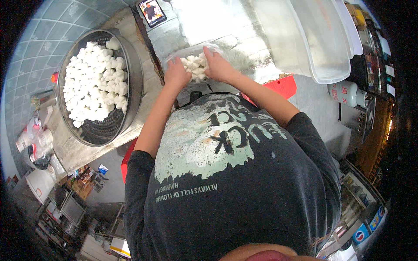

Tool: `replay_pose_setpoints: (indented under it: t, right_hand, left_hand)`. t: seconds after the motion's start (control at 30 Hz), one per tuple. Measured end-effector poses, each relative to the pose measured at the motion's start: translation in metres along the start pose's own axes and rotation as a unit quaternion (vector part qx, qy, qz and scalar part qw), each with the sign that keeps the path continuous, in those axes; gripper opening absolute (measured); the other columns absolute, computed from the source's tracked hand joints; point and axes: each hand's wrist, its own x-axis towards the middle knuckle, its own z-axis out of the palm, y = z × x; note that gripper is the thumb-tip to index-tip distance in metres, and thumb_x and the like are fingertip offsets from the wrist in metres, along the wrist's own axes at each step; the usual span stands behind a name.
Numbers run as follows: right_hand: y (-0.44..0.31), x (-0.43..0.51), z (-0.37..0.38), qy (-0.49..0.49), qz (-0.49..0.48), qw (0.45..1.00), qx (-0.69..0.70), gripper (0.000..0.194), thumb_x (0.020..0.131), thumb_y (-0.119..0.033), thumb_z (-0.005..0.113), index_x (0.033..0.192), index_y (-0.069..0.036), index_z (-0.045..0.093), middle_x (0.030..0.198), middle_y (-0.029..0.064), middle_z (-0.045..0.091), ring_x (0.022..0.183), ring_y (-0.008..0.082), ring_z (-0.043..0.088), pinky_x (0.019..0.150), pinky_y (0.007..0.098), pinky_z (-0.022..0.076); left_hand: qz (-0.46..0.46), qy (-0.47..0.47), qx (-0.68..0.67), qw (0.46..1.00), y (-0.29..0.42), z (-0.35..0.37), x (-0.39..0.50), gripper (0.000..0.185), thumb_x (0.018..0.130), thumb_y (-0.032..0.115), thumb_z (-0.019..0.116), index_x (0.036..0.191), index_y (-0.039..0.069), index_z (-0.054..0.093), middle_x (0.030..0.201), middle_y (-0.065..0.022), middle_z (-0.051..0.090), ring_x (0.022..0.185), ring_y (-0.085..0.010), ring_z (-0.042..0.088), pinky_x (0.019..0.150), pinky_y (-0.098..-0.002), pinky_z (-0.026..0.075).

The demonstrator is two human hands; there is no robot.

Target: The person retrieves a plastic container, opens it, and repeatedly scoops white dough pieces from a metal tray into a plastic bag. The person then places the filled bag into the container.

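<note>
Small white dough-like pieces [196, 67] lie heaped in a clear plastic container or bag [195, 49] on the worktop in front of me. At its left side my left hand [177, 74] grips the edge, thumb towards the pieces. My right hand [221, 67] holds the opposite edge, its index finger stretched along the plastic. Both hands cover parts of the rim, so its full shape is hidden. To the left stands a large round metal steamer tray [134, 78] with a perforated base, piled with many similar white pieces [94, 81].
A phone [152, 12] with a lit screen lies at the back of the worktop [241, 42]. Large translucent plastic tubs [313, 49] stand at the right. A red stool [281, 87] shows below the edge, and a gas cylinder [347, 93] stands farther right.
</note>
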Motion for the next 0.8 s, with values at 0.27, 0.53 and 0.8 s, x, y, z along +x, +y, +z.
replay_pose_setpoints:
  t: [0.27, 0.53, 0.8]
  right_hand:
    - [-0.019, -0.046, -0.024, 0.005, -0.008, 0.999, -0.042, 0.078, 0.074, -0.018, 0.062, 0.138, -0.003, 0.021, 0.121, 0.031, 0.045, 0.093, 0.0428, 0.058, 0.076, 0.047, 0.0496]
    - [-0.045, -0.077, -0.065, 0.147, -0.065, 0.976, -0.147, 0.056, 0.076, -0.018, 0.058, 0.127, -0.003, 0.04, 0.117, 0.0197, 0.053, 0.086, 0.0328, 0.063, 0.067, 0.043, 0.0522]
    - [-0.054, -0.066, -0.087, 0.411, -0.182, 0.855, -0.258, 0.047, 0.077, -0.019, 0.063, 0.121, -0.007, 0.051, 0.108, 0.0175, 0.057, 0.089, 0.0313, 0.061, 0.071, 0.039, 0.052]
  left_hand:
    - [0.035, 0.014, 0.026, 0.999, 0.023, -0.04, -0.053, 0.07, 0.076, 0.026, 0.066, 0.126, -0.007, 0.031, 0.12, -0.0258, 0.045, 0.099, -0.0398, 0.057, 0.078, -0.045, 0.05]
    - [0.161, -0.078, 0.201, 0.963, 0.038, -0.103, -0.105, 0.024, 0.081, 0.027, 0.059, 0.084, 0.004, 0.064, 0.086, -0.012, 0.063, 0.09, -0.0302, 0.061, 0.066, -0.0438, 0.052]
    - [0.296, 0.274, 0.081, 0.912, 0.024, -0.116, -0.1, 0.028, 0.079, 0.027, 0.064, 0.098, 0.006, 0.062, 0.09, -0.0104, 0.062, 0.086, -0.03, 0.058, 0.071, -0.0412, 0.05]
